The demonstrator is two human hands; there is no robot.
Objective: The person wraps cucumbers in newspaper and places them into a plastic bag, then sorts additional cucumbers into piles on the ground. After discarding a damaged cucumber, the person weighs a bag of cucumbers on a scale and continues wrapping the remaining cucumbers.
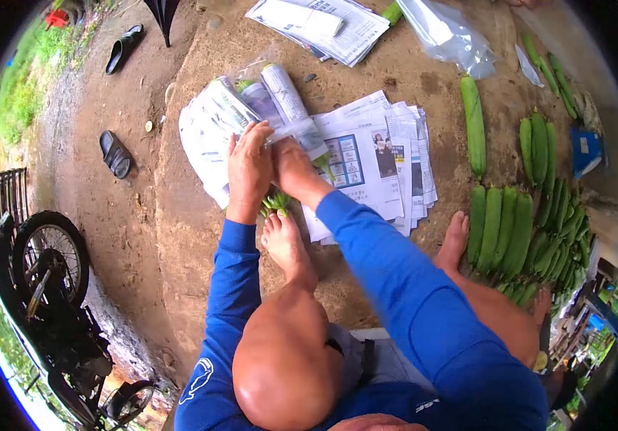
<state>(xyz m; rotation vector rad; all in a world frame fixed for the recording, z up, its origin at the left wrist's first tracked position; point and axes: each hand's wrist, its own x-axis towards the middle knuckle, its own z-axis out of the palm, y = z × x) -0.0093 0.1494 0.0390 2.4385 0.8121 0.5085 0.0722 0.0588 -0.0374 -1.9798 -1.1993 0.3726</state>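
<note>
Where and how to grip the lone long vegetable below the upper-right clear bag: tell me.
Grip the vegetable around its middle, probably from above, across its width: it is long, slim and lies flat, with bare ground along both sides; its far end sits close to the clear bag.

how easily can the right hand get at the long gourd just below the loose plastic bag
Probably easily, yes: only flat newspapers and bare ground separate the right hand from the gourd, though that hand is at the wrapped bundle.
</note>
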